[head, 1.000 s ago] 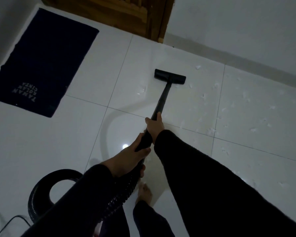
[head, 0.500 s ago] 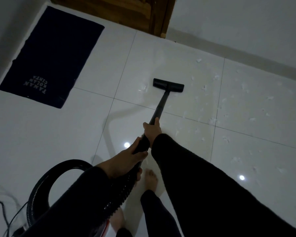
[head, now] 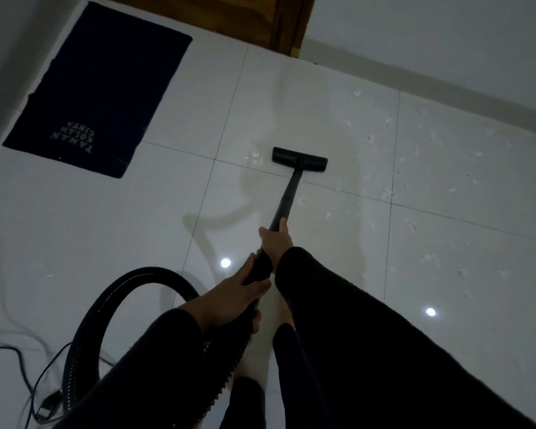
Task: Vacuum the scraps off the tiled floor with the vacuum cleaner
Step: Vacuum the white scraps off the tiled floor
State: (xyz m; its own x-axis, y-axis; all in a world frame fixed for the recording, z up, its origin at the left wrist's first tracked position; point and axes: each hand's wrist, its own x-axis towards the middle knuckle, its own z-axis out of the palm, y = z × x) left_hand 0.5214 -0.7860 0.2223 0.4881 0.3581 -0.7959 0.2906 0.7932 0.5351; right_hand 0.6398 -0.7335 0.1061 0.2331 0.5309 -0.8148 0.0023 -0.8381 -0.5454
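The black vacuum wand (head: 287, 199) runs from my hands to its flat floor head (head: 299, 159), which rests on the white tiled floor (head: 307, 113) near a grout line. My right hand (head: 275, 239) grips the wand higher up. My left hand (head: 234, 292) holds the handle where the ribbed hose (head: 130, 283) joins it. The hose loops down to the left. Small white paper scraps (head: 387, 193) lie scattered over the tiles to the right of the floor head. The vacuum body is out of view.
A dark blue doormat (head: 102, 85) lies at the far left before a wooden door (head: 279, 23). A grey wall (head: 430, 35) with skirting borders the far side. Cables (head: 28, 366) trail on the floor at lower left. My bare feet (head: 283, 314) stand below the hands.
The floor head has been drawn back toward me, away from the wall and door. More of the hose loop and the cables at lower left have come into view.
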